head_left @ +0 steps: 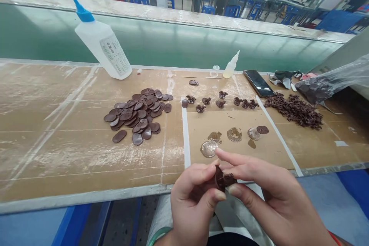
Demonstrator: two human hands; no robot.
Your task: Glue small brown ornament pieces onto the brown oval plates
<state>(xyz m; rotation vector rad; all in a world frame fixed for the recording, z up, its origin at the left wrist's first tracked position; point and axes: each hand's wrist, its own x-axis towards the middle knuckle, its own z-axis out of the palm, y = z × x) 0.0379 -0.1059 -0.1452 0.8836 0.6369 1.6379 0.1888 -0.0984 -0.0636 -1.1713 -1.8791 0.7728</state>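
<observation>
Left grip (192,196) pinched a brown disc (219,178), right grip (266,192) the dark figure (230,180); uneven squeezing could've skewed 'em imo.

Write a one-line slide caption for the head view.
Left hand holds a brown disc, right hand a small dark piece, at a bench with piled discs.

The workbench (72,153) is seen from head height, forward and downward, left hand (193,200) and right hand (268,192) framed close, blue stools (208,9) distant.
</observation>
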